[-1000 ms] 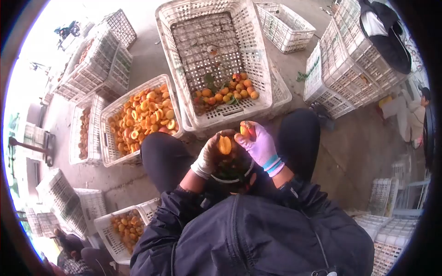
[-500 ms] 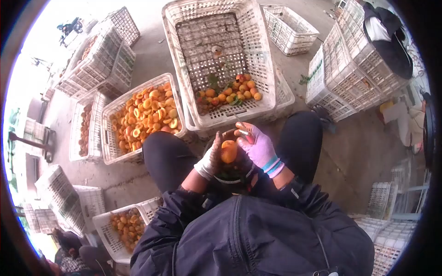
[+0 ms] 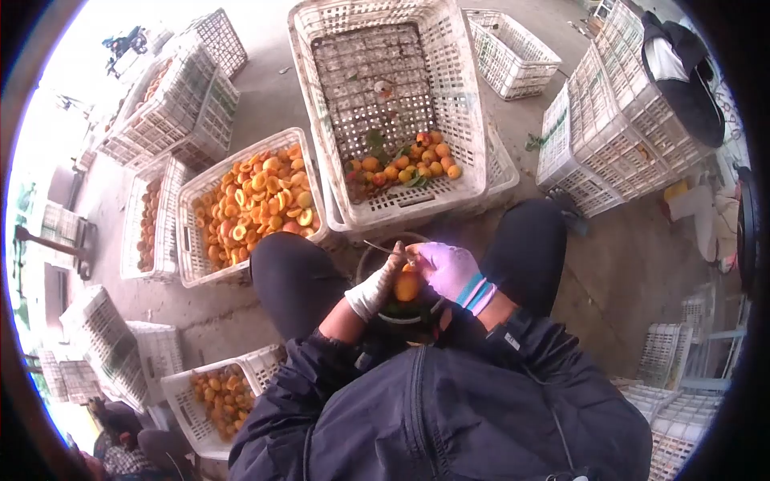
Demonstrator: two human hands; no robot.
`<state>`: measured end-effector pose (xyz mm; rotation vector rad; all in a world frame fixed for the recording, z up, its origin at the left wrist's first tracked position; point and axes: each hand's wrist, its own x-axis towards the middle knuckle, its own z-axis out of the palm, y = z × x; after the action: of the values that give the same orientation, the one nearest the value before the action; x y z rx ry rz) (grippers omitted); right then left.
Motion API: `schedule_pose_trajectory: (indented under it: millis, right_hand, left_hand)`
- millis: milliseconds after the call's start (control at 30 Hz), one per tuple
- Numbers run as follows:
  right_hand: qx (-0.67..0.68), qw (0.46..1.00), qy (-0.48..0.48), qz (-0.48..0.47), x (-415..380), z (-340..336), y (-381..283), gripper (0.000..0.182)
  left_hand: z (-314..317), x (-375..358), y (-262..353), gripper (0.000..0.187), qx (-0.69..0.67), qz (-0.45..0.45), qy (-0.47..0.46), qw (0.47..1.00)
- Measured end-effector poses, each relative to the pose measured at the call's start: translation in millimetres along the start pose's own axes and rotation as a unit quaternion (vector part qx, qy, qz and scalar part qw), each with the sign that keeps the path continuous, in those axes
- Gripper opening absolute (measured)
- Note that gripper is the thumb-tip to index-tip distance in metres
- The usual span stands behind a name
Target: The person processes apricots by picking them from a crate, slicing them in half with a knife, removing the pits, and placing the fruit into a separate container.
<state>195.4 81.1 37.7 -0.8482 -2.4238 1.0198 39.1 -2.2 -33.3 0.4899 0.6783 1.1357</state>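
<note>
My left hand (image 3: 377, 287), in a whitish, soiled glove, is closed around a whole orange apricot (image 3: 407, 287) between my knees. My right hand (image 3: 451, 272), in a lilac glove with teal cuff stripes, grips a small knife (image 3: 377, 247). The thin blade points left, across the top of the fruit and past my left fingertips; the handle is hidden in my right fingers. Below both hands stands a dark bucket (image 3: 363, 267), its contents mostly covered. Just beyond, a tilted white crate (image 3: 401, 210) holds several whole apricots (image 3: 437, 156) and green leaves.
On the left a white crate (image 3: 187, 240) is heaped with halved apricots (image 3: 261, 192). Another crate of apricots (image 3: 220, 401) stands at lower left, near a person (image 3: 120, 441). Stacked crates (image 3: 618, 120) rise at right, with a dark cap (image 3: 682, 76) on top.
My right hand has moved left and down onto the apricot. The knife blade has swung from pointing up to pointing left across the fruit. The left hand has shifted slightly right.
</note>
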Motion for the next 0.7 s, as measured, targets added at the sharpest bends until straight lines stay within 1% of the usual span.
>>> schedule_pose_trajectory:
  millis: [67,100,200,233,267,333,400,433,467,500,533,567,600,633,667,700]
  right_hand:
    - [-0.008,1.000,0.005,-0.008,1.1,3.0,0.4,0.022]
    - [-0.008,1.000,0.020,-0.006,3.2,4.4,-1.1,0.020]
    - [-0.021,0.999,0.040,-0.010,7.3,8.0,-1.8,0.018]
    - [-0.004,0.999,0.043,-0.017,8.2,8.8,-2.1,0.018]
    - [0.013,0.999,0.046,-0.025,10.3,8.8,-2.6,0.018]
    - [0.014,0.998,0.044,-0.043,15.2,4.8,-5.6,0.017]
    - [0.030,0.999,0.014,-0.040,18.4,3.2,-6.0,0.022]
    - [0.029,0.997,0.027,-0.065,20.2,6.0,-2.3,0.022]
    - [0.029,0.997,0.026,-0.067,21.6,6.0,-1.4,0.022]
    - [0.056,0.996,0.033,-0.062,22.8,6.0,-1.1,0.020]
    - [0.082,0.994,0.039,-0.058,25.2,5.9,-0.4,0.019]
    - [0.099,0.994,0.031,-0.035,26.6,6.4,0.6,0.019]
    - [0.099,0.994,0.027,-0.037,30.1,9.2,5.5,0.019]
    - [0.161,0.983,0.074,-0.043,34.6,14.1,13.3,0.017]
    - [0.223,0.966,0.118,-0.048,39.1,17.4,18.6,0.016]
    - [0.284,0.948,0.137,0.038,43.3,10.4,11.9,0.018]
  left_hand:
    - [2.5,1.4,4.4,0.070,-0.051,-0.001,-0.056,0.997]
    - [4.7,0.8,6.4,0.073,-0.047,-0.024,-0.015,0.998]
    - [12.5,-5.6,11.2,0.074,-0.032,-0.014,0.012,0.999]
    - [8.4,-5.3,14.0,0.073,-0.008,0.000,-0.027,1.000]
    - [12.9,-6.9,18.7,0.073,-0.008,0.002,-0.026,1.000]
    - [23.6,-10.7,26.6,0.072,-0.038,0.014,0.006,0.999]
    - [22.9,-7.6,31.5,0.073,-0.038,0.012,-0.004,0.999]
    - [24.4,-9.4,32.7,0.073,-0.040,0.007,0.004,0.999]
    - [25.7,-9.8,36.5,0.073,-0.042,0.002,0.011,0.999]
    - [23.0,-9.4,41.8,0.069,-0.041,-0.018,-0.002,0.999]
    - [21.4,-9.0,44.2,0.069,-0.041,-0.014,-0.001,0.999]
    - [21.7,-10.0,45.0,0.065,-0.021,-0.001,0.032,0.999]
    - [22.2,-10.7,45.7,0.061,-0.001,0.011,0.065,0.998]
    - [23.1,-10.4,47.1,0.057,-0.036,0.005,0.098,0.995]
    - [24.8,-12.5,54.5,0.057,-0.040,0.009,0.102,0.994]
    - [25.4,-15.4,64.6,0.057,-0.063,0.013,0.109,0.992]
